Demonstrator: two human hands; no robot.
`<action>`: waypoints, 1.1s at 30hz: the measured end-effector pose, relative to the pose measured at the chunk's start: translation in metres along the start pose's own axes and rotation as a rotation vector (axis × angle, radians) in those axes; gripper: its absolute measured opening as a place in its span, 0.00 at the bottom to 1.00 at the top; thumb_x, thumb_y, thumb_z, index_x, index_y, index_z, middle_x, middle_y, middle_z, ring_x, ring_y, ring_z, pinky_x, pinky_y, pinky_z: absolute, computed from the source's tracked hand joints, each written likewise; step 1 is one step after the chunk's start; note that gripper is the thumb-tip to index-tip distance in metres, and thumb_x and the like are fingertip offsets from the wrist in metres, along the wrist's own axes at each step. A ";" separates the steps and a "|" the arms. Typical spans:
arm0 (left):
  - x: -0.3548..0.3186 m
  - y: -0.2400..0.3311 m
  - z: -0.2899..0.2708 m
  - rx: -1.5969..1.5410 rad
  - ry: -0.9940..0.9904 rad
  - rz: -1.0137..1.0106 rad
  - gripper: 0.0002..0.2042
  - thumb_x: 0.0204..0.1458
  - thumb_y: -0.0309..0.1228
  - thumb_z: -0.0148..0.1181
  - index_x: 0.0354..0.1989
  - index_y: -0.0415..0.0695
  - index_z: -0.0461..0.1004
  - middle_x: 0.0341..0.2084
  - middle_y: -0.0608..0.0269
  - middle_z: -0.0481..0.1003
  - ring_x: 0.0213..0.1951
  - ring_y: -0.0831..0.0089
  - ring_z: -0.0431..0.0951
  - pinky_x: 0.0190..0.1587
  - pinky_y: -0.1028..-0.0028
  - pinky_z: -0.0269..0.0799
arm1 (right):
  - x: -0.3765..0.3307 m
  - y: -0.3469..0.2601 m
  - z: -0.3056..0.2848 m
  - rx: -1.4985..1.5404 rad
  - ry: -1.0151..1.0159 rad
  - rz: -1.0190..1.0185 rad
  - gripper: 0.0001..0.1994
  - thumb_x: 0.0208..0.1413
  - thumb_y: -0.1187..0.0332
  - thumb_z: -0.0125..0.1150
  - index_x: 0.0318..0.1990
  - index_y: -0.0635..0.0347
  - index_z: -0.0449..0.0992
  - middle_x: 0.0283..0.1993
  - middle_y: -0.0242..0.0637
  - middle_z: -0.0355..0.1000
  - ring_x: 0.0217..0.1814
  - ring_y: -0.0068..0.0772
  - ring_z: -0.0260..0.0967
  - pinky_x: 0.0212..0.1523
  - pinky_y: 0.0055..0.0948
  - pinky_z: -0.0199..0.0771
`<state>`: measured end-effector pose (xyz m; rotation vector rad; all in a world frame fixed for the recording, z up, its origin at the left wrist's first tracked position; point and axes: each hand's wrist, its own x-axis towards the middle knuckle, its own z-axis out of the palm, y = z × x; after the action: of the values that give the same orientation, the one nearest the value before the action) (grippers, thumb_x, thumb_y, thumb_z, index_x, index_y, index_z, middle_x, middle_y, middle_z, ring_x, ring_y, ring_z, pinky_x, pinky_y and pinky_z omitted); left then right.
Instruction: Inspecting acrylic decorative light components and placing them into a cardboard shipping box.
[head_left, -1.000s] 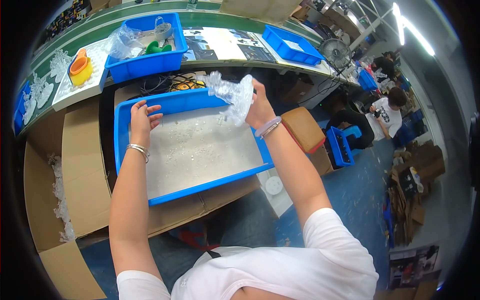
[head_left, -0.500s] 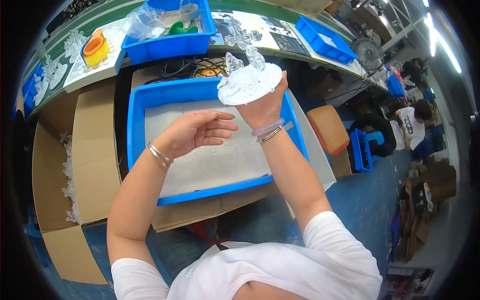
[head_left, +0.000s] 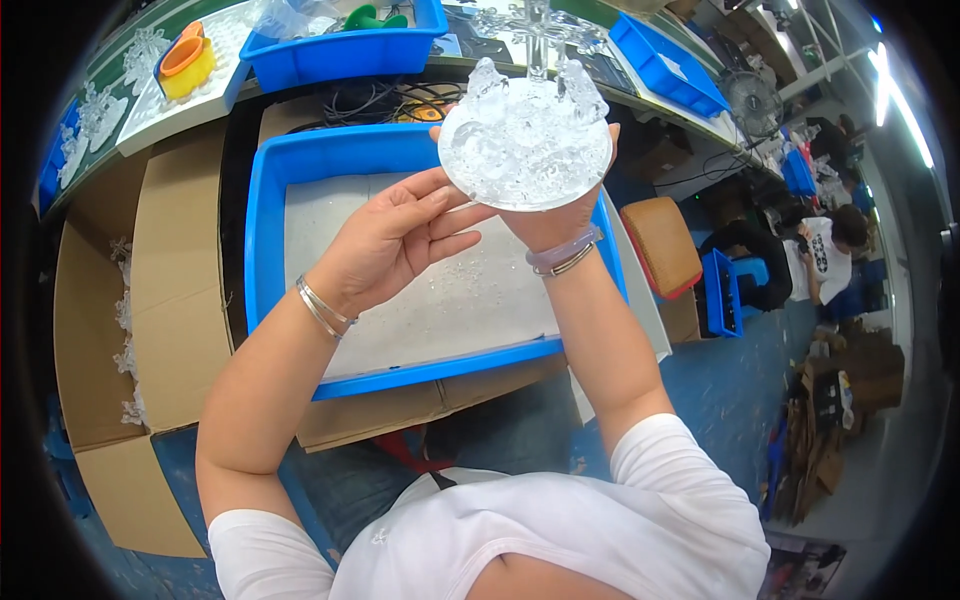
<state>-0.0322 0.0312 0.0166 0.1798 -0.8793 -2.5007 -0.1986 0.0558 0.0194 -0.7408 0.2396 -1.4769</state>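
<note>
A clear plastic ornament, a cross with small figures on a round white-clear base (head_left: 525, 165), is held up over the far right part of a blue tray (head_left: 440, 377). My right hand (head_left: 560, 222) grips it from below and behind, its fingers mostly hidden by the base. The base is tilted so that its upper face shows. Close at the base's lower left edge is my left hand (head_left: 395, 240), fingers apart and slightly bent. Its fingertips reach the rim; whether they press on it I cannot tell.
Small clear crumbs lie on the tray's grey lining (head_left: 440, 310). A cardboard box (head_left: 185, 290) with clear pieces stands at the left. Along the bench are a blue bin (head_left: 340, 60), an orange-and-yellow tape dispenser (head_left: 187, 70) and another blue bin (head_left: 668, 70). A padded stool (head_left: 660, 245) stands right.
The ornament has come round with its base tilted toward me and shifted slightly right in my right hand. My left hand has moved up and right to the base's edge.
</note>
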 end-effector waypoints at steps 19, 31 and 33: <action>0.000 0.005 -0.004 0.064 0.034 0.078 0.19 0.54 0.39 0.30 0.49 0.40 0.54 0.43 0.51 0.64 0.43 0.61 0.67 0.38 0.76 0.70 | -0.007 -0.004 0.004 0.110 0.108 -0.003 0.34 0.42 0.39 0.37 0.55 0.47 0.49 0.58 0.36 0.48 0.59 0.40 0.45 0.55 0.42 0.47; 0.001 0.007 -0.005 0.288 0.091 -0.031 0.19 0.53 0.40 0.31 0.50 0.44 0.55 0.41 0.55 0.67 0.40 0.67 0.70 0.36 0.77 0.69 | -0.008 -0.002 0.003 0.008 0.279 -0.035 0.33 0.39 0.39 0.40 0.52 0.48 0.56 0.53 0.36 0.55 0.54 0.40 0.53 0.50 0.41 0.55; 0.000 0.007 -0.003 0.326 0.105 -0.040 0.19 0.53 0.41 0.32 0.50 0.45 0.55 0.41 0.56 0.67 0.41 0.68 0.70 0.37 0.77 0.68 | -0.008 -0.004 0.004 0.039 0.264 -0.031 0.33 0.39 0.40 0.41 0.52 0.49 0.56 0.53 0.37 0.56 0.53 0.40 0.54 0.50 0.41 0.55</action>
<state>-0.0289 0.0245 0.0185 0.4356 -1.2434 -2.3436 -0.2005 0.0653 0.0221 -0.5187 0.4002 -1.6041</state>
